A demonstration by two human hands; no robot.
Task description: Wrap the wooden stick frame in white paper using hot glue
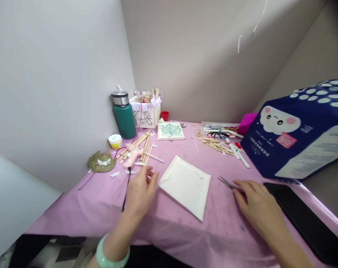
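Observation:
A flat white square pouch or panel [187,186] lies tilted on the pink cloth between my hands. Just left of it, my left hand [141,190] hovers with curled fingers slightly apart and nothing seen in them. My right hand [255,201] rests on the cloth at the right, its fingers over the handles of small metal scissors [226,182] whose blades point left. Beyond my left hand lies a pink glue gun [134,155] with a black cord, on thin wooden sticks [148,150].
A green bottle [124,121], a decorated box [147,116] and a leaf-print panel [170,131] stand or lie at the back. Markers [238,154] and sticks lie back right. A blue package [280,137] and a black phone-like slab [305,219] are at right, a dried leaf [97,163] at left.

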